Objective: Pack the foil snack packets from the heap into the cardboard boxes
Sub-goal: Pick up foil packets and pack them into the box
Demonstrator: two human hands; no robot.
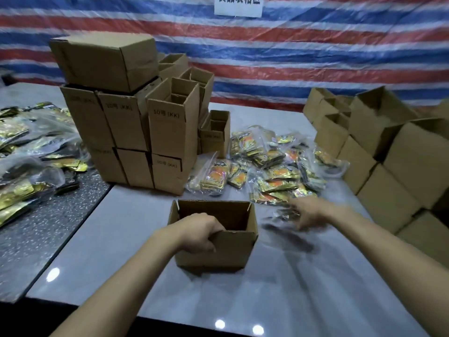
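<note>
An open cardboard box (230, 249) stands on the grey table (121, 239) in front of me, and its inside looks dark and empty. My left hand (199, 233) grips the box's near wall, fingers curled over the rim. A heap of gold and orange foil snack packets (274, 164) in clear bags lies behind and to the right of the box. My right hand (307, 211) is blurred at the heap's near edge, over a blurred packet (283, 215). Whether it holds that packet is unclear.
A stack of cardboard boxes (136, 127) rises at the back left, some open at the top. More boxes (388, 152) line the right side. Another pile of gold packets (29, 152) covers the speckled counter at far left. A striped tarp hangs behind.
</note>
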